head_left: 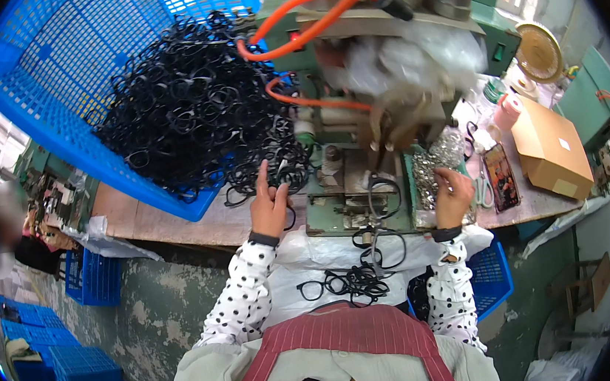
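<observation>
Red striped apron (350, 334) is closest to the lens. Left grip (268, 213) has its index finger stuck out, just short of the black glasses frames (185, 106) heaped from a blue basket (31, 63) onto the worktop (152, 225); can't tell if it's holding the black loop (292, 219) right beside it. Right grip (454, 195) is over a tray (411, 179) of shiny metal bits (436, 153), fingertips drawn in, can't tell if they're pinching anything. Another frame (371, 200) is at the green machine's (320, 218) front, between both grips
</observation>
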The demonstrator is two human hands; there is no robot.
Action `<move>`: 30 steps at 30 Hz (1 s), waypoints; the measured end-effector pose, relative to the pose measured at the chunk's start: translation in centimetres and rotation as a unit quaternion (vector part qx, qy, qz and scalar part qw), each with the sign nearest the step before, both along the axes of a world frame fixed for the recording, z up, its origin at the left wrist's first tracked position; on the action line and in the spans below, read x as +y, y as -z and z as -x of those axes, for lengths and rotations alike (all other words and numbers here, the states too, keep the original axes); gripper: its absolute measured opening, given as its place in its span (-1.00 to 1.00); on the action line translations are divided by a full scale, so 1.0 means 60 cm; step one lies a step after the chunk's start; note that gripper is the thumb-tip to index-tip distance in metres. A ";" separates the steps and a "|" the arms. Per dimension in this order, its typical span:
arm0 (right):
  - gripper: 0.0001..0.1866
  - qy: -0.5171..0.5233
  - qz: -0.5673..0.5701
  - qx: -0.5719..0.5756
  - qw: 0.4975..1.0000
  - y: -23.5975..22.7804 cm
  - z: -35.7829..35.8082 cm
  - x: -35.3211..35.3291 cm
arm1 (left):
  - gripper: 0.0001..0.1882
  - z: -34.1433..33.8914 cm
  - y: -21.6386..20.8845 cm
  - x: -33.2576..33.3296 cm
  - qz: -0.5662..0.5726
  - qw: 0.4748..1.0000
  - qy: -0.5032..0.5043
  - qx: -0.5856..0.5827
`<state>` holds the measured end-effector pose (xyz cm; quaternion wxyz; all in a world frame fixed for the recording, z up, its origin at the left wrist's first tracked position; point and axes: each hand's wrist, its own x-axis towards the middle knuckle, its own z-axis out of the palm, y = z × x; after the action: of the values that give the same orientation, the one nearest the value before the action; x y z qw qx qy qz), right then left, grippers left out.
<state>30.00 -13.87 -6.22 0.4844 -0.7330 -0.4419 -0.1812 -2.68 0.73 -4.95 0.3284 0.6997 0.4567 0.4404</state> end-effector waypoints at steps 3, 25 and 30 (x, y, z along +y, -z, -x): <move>-0.81 -0.160 -0.041 0.304 0.938 -0.064 0.056 0.017 | -0.53 -0.016 -0.062 -0.046 -0.087 0.993 0.029 -0.071; -0.46 -0.180 -0.115 0.245 0.946 -0.125 0.181 0.063 | -0.46 -0.106 -0.153 -0.118 -0.437 0.831 0.342 -0.030; -0.60 0.022 -0.035 0.042 0.998 -0.076 0.033 0.022 | -0.50 -0.132 -0.119 -0.106 -0.410 0.805 0.428 0.028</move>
<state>28.04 -12.54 -1.66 0.5236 -0.7325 -0.3981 -0.1757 5.24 -5.63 2.21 0.1529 0.9058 -0.1033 0.3815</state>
